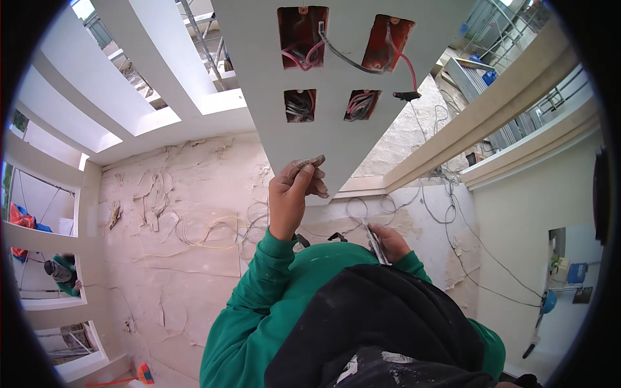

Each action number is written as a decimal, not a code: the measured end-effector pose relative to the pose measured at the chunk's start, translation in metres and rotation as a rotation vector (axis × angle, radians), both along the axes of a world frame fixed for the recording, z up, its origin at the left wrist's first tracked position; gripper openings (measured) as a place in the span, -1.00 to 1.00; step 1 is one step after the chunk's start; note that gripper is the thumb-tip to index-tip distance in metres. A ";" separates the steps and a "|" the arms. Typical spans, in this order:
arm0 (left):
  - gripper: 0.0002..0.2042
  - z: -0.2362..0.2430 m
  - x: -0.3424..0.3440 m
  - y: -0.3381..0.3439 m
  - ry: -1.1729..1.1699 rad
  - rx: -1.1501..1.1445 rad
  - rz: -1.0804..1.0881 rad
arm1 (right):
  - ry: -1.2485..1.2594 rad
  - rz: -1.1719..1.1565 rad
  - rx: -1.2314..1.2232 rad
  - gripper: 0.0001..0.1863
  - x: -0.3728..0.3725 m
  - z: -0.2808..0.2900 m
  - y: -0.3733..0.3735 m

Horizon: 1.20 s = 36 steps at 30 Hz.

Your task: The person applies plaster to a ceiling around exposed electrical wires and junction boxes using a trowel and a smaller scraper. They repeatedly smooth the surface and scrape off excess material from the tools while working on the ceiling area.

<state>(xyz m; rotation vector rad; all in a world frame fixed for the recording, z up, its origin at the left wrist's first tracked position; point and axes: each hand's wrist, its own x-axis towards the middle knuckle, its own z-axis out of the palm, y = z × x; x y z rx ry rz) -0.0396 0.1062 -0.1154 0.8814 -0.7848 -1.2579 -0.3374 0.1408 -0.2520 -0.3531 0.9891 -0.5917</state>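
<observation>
My left hand (294,191) is raised in front of the lower part of a white wall panel (291,139). Its thumb presses against curled fingers coated in grey dust; whatever they pinch, if anything, cannot be made out. Close to my body on the right, my right hand (392,243) grips a thin, flat, pale grey tool (377,246), its exact kind unclear. Above the left hand, the panel has two large red-lined box openings (304,19) and two smaller openings (300,105). Wires fill them. A black wire (346,59) spans the larger pair, and a red wire (409,68) hangs out on the right.
Loose cables (446,213) and a yellowish cord (217,227) lie across the dusty, papered floor (174,284). White slatted framing (213,102) stands left, and a beige door frame (446,145) right. Another person (63,271) shows through a left opening. An orange-headed broom (145,373) lies lower left.
</observation>
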 end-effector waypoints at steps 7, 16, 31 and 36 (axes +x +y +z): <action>-0.72 0.051 -0.010 -0.009 0.024 -0.151 0.128 | 0.088 0.069 0.072 -0.69 0.002 -0.024 -0.001; -0.75 0.155 -0.042 -0.088 0.425 -0.499 0.240 | 0.187 0.028 0.020 -0.71 0.015 -0.007 -0.011; -0.74 0.042 -0.024 -0.015 0.044 -0.263 0.344 | 0.047 0.065 -0.070 -0.67 -0.028 -0.059 -0.023; -0.79 -0.079 -0.028 0.036 0.185 0.206 0.138 | 0.042 0.085 -0.124 -0.61 -0.044 -0.091 -0.026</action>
